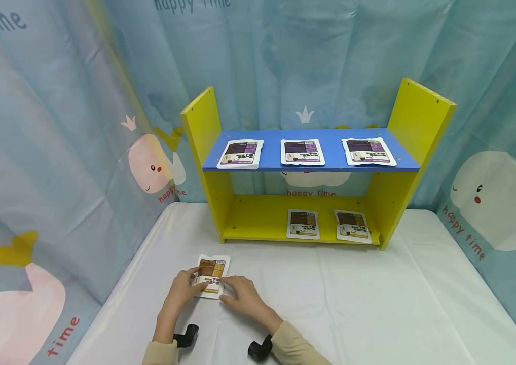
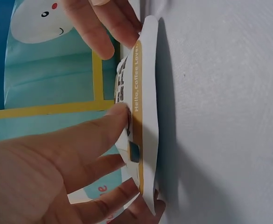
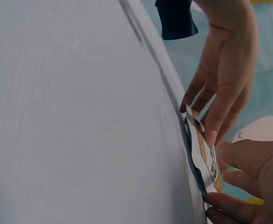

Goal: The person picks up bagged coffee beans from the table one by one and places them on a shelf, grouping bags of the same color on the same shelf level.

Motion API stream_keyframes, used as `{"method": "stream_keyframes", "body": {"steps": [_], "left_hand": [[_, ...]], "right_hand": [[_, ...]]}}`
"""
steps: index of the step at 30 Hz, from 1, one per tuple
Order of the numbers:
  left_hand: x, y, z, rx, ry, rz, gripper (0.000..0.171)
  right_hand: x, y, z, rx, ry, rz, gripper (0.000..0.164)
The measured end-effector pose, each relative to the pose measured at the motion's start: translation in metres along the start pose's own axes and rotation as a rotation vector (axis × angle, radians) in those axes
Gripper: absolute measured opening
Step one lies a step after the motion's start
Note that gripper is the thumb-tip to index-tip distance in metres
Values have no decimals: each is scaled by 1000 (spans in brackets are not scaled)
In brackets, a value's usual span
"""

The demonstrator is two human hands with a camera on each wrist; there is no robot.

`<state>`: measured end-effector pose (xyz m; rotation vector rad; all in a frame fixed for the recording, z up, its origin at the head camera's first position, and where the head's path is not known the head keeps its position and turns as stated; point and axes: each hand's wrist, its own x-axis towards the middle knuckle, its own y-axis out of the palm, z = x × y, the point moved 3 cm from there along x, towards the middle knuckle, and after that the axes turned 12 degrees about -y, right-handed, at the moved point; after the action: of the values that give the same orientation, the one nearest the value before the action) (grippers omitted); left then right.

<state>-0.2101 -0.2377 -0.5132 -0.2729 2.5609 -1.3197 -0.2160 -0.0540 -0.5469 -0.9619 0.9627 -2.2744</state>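
Observation:
A flat white coffee packet [image 1: 214,263] with a brown and yellow label lies on the white-covered table, in front of the shelf's left end. My left hand [image 1: 179,293] grips its left side, thumb on the printed face and fingers at the edge. On the right side, my right hand [image 1: 245,300] holds the packet's edge between thumb and fingers. Seen edge-on in the left wrist view, the packet [image 2: 149,116] bears the words "Hello, Coffee Lover" along its border. The right wrist view shows both hands on the packet [image 3: 200,151].
Behind stands a two-level shelf with yellow sides [image 1: 422,132]. Three purple-labelled packets [image 1: 302,152] lie spaced along its blue board [image 1: 267,134]. Two brown-labelled packets [image 1: 303,224] rest on the middle and right of the yellow lower board [image 1: 258,218]. Printed curtains [image 1: 80,152] surround the table.

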Motion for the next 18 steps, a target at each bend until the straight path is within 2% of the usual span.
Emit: {"method": "stream_keyframes", "body": {"steps": [7, 12, 18], "left_hand": [[-3, -1, -4, -59, 51, 49, 62], [-5, -1, -8, -84, 87, 55, 66], [-5, 2, -13, -111, 106, 50, 69]], "right_hand": [[-2, -5, 1, 127, 71, -38, 43], [-3, -7, 0, 198, 81, -92, 45], [-6, -11, -4, 213, 83, -130, 48]]}}
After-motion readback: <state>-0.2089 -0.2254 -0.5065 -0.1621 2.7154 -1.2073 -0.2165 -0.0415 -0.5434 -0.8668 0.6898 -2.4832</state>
